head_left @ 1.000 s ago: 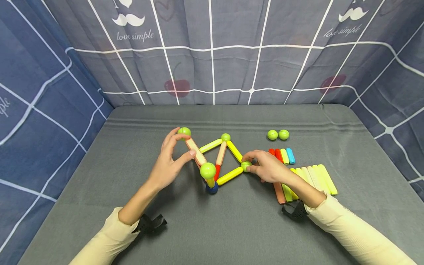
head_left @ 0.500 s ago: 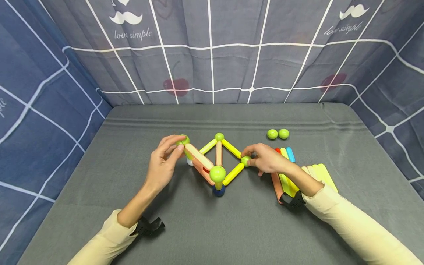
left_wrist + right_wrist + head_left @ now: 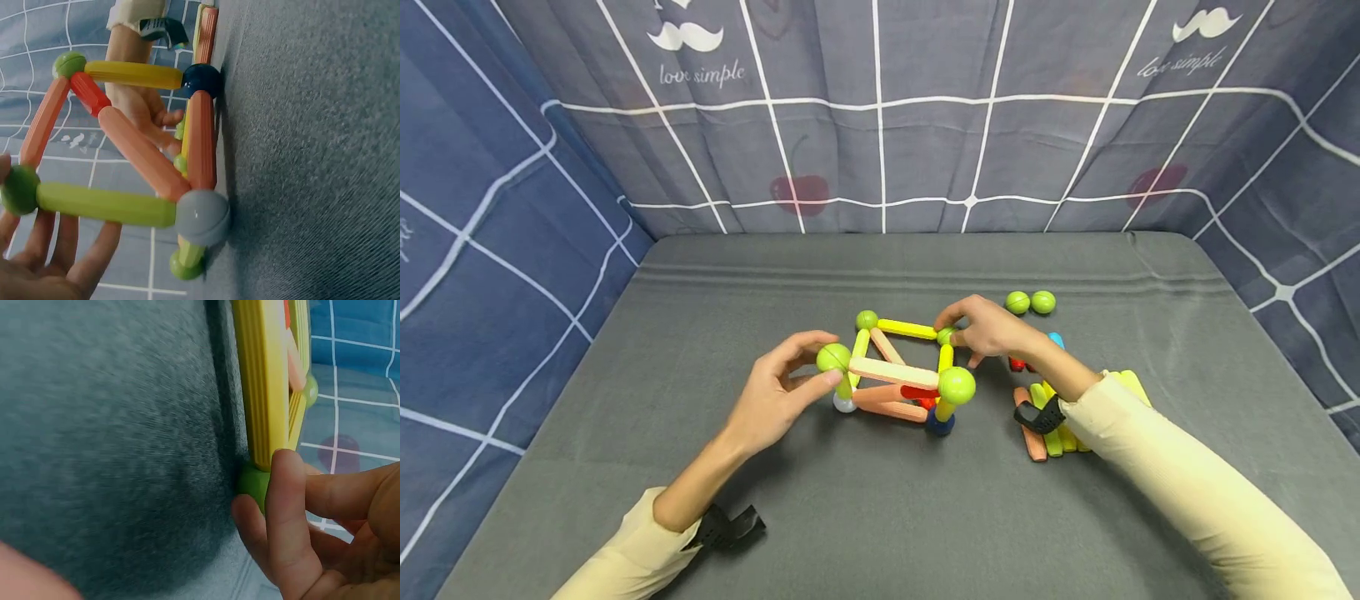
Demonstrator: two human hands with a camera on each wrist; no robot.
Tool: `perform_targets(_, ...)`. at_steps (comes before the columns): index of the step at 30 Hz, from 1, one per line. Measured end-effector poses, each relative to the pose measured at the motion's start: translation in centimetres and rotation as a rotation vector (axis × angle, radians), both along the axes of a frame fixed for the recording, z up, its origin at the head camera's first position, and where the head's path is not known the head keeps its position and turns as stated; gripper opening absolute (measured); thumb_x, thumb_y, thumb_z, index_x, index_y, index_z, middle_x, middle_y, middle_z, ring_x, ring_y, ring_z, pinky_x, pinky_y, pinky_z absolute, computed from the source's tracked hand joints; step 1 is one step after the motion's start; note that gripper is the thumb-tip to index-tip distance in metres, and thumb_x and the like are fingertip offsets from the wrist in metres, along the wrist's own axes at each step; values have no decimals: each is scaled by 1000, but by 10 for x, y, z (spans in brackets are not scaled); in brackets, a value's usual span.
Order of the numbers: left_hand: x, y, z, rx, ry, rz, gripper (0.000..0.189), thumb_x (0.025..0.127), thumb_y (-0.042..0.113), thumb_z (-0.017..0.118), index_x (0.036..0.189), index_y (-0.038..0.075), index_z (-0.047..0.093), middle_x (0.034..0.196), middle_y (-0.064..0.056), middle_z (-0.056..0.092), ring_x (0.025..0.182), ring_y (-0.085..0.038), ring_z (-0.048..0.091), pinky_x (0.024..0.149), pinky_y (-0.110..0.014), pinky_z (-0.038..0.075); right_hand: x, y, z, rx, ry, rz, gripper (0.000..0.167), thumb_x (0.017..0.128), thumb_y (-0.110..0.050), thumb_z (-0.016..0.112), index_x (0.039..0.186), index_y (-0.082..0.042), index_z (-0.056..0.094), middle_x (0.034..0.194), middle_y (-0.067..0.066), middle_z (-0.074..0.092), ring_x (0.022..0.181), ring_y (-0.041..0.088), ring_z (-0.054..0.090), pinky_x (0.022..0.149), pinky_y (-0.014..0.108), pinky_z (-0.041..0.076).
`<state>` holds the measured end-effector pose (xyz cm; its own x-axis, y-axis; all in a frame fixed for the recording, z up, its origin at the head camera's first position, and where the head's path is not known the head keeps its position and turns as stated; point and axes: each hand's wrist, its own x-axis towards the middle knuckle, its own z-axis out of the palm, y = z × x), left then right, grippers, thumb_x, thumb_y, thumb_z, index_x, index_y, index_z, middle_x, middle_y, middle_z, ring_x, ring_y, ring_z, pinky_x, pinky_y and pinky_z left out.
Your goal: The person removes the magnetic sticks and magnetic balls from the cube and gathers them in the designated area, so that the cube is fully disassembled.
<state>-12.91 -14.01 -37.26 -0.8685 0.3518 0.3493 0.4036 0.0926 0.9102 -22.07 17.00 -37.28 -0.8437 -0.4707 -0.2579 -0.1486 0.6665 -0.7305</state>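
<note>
A frame of coloured rods and balls stands on the grey table. My left hand (image 3: pixel 775 392) pinches its upper left green ball (image 3: pixel 832 358) between thumb and fingers. From that ball a pale peach rod (image 3: pixel 895 372) runs to another green ball (image 3: pixel 957 386). Below are a grey-white ball (image 3: pixel 203 217) and a dark blue ball (image 3: pixel 940 422). A red and salmon diagonal rod (image 3: pixel 140 150) crosses the near side. My right hand (image 3: pixel 988 327) pinches the low green ball (image 3: pixel 252 482) at the far right corner, where a yellow rod (image 3: pixel 259 381) ends; fingers partly cover this ball.
Two loose green balls (image 3: pixel 1030 302) lie at the back right. Right of the frame are several rods in a row, a salmon rod (image 3: pixel 1030 425) among them, partly hidden by my right arm. A grid-patterned curtain (image 3: pixel 880 158) borders the table behind and at both sides.
The frame has turned counterclockwise as seen from above. Its dark blue corner moved right, and the left corner came nearer. Both hands moved with it, still holding their green balls.
</note>
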Motion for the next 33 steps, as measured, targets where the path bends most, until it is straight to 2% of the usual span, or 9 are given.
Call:
perform_targets(5, 7, 2, 1, -19, -1, -129, 39, 89, -6, 69, 126, -1, 59, 112, -11, 62, 102, -19, 61, 85, -36, 56, -9, -7, 1, -13, -37, 7, 31, 97, 7, 52, 126, 4, 63, 136, 25, 51, 81, 29, 67, 62, 36, 59)
perform_targets(8, 10, 3, 2, -37, -10, -145, 38, 89, -4, 69, 125, 2, 60, 112, -9, 62, 101, -19, 61, 85, -36, 56, -9, -6, 3, -42, -63, 12, 33, 98, 4, 51, 130, 3, 60, 139, 24, 49, 93, 31, 65, 65, 38, 59)
perform_targets(12, 10, 4, 2, -45, -29, -136, 36, 89, -2, 70, 124, 4, 62, 112, -8, 63, 101, -20, 61, 86, -36, 55, -1, 4, 14, -103, -29, 10, 35, 101, -3, 52, 135, 2, 55, 139, 24, 49, 93, 37, 63, 65, 44, 58)
perform_targets(15, 10, 5, 2, -48, -35, -131, 36, 89, -1, 70, 124, 3, 62, 111, -8, 63, 102, -20, 61, 86, -36, 55, 15, 11, 31, -153, 43, 0, 34, 103, -15, 53, 134, -1, 57, 128, 21, 57, 80, 40, 63, 59, 45, 57)
perform_targets(19, 10, 4, 3, -48, -25, -122, 36, 88, -2, 71, 124, -1, 61, 112, -8, 63, 101, -20, 61, 85, -35, 55, 52, 16, 60, -227, 68, 14, 31, 104, -26, 55, 128, -7, 62, 101, 15, 65, 58, 33, 59, 49, 40, 54)
perform_targets(22, 10, 2, 3, -49, -13, -116, 37, 88, -3, 71, 124, -1, 61, 111, -8, 63, 100, -19, 61, 84, -35, 56, 81, 15, 74, -246, 95, 55, 27, 101, -25, 59, 124, -10, 64, 97, 10, 66, 55, 25, 58, 47, 36, 52)
perform_targets(25, 10, 1, 3, -49, -11, -109, 36, 88, -3, 71, 123, -1, 61, 110, -9, 63, 99, -19, 61, 84, -36, 56, 101, 9, 77, -229, 138, 73, 29, 96, -26, 67, 121, -12, 65, 102, 3, 67, 55, 18, 60, 48, 34, 52)
perform_targets(28, 11, 0, 2, -45, -24, -115, 36, 89, -2, 70, 124, 0, 61, 109, -9, 62, 99, -19, 61, 83, -36, 56, 110, 3, 73, -212, 156, 71, 28, 92, -27, 73, 116, -16, 67, 99, -1, 67, 52, 17, 59, 47, 33, 52)
perform_targets(33, 12, -1, 1, -37, -29, -137, 36, 90, -2, 69, 125, 1, 60, 109, -10, 62, 100, -20, 61, 83, -36, 56, 111, 1, 69, -230, 136, 75, 19, 93, -23, 72, 111, -18, 68, 98, -1, 65, 49, 24, 58, 49, 34, 53)
